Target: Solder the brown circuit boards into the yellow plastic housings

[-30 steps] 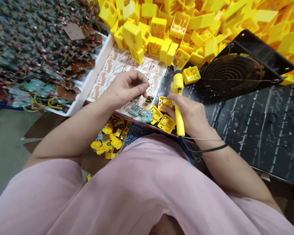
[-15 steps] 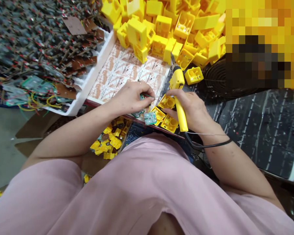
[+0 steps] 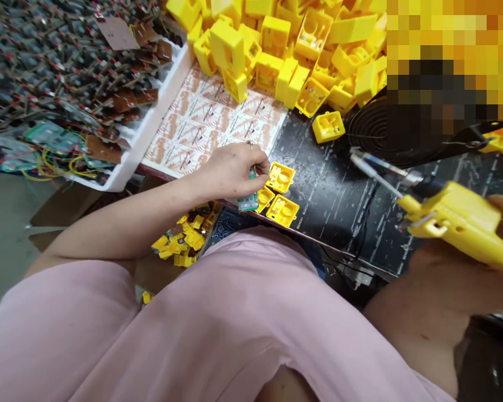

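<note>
My left hand is closed in a pinch on thin wires, partly hidden by the fingers. Just under the fingertips is a small green circuit board, close against the yellow casings. Three open yellow casings, one of them this upper casing, lie at the bench edge beside that hand. Out to the right, my right hand, smeared by motion, grips a yellow soldering gun. Its metal tip points left over the black bench, apart from the casings.
A heap of yellow casings covers the back of the bench, by a sheet of printed labels. On the left, a white foam tray is piled with wired boards. A black coil sits back right. Yellow parts lie below the bench edge.
My right hand has swung the soldering gun away from the casings, out to the right and nearer the camera. My left hand stays at the board, still pinching.
</note>
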`<state>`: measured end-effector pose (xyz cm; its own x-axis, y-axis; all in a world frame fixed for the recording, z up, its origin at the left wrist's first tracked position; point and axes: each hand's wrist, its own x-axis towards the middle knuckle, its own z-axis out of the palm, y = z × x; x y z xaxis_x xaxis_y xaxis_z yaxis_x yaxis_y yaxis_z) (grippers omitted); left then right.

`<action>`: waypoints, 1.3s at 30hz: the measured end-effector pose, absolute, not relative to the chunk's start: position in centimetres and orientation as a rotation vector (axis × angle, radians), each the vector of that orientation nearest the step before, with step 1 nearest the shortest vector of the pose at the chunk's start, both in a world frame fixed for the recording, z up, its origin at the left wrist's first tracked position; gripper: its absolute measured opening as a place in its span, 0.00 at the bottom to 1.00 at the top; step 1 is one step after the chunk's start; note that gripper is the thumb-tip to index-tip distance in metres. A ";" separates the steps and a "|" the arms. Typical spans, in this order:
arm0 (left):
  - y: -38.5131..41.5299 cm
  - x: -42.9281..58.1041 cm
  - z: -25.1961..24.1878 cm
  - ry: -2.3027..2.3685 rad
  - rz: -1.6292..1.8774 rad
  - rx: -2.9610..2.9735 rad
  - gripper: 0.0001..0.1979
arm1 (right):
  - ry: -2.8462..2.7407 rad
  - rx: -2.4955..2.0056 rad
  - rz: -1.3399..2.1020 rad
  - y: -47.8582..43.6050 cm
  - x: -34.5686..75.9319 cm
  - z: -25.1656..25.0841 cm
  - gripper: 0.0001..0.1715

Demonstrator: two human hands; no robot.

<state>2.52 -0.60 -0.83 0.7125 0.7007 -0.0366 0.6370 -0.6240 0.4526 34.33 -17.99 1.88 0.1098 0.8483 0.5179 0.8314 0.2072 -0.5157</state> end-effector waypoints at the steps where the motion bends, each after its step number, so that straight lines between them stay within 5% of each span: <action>1: -0.6 2.7 -0.8 1.042 0.167 2.495 0.13 | -1.325 -1.546 -0.138 -17.5 32.9 1.1 0.34; 5: -0.6 3.1 -0.7 1.097 0.031 2.559 0.15 | -1.263 -1.496 -0.061 -16.4 28.2 -0.8 0.13; 9: -0.8 3.2 -0.4 1.102 -0.031 2.589 0.17 | -1.719 -1.394 0.100 -16.6 27.8 -0.3 0.29; 15: -0.9 3.6 0.4 1.123 -0.120 2.608 0.15 | -1.983 -1.079 0.087 -14.9 27.6 0.7 0.15; 25: -0.2 4.5 1.2 1.123 -0.246 2.615 0.14 | -2.161 -0.999 0.177 -14.3 27.6 2.0 0.16; 30: 0.0 4.7 1.2 1.137 -0.273 2.595 0.13 | -2.100 -1.155 0.234 -15.1 28.2 2.7 0.04; 34: 0.1 4.7 1.3 1.127 -0.300 2.589 0.13 | -2.045 -1.251 0.156 -15.7 28.5 2.6 0.10; 39: -0.1 4.9 1.3 1.131 -0.309 2.583 0.12 | -2.026 -1.186 0.125 -15.3 28.0 2.0 0.07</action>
<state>4.89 -0.12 1.33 0.6663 0.6766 -0.3136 0.7420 -0.6433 0.1887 27.99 -15.29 2.04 -0.2703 0.7781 0.5670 0.7027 0.5620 -0.4363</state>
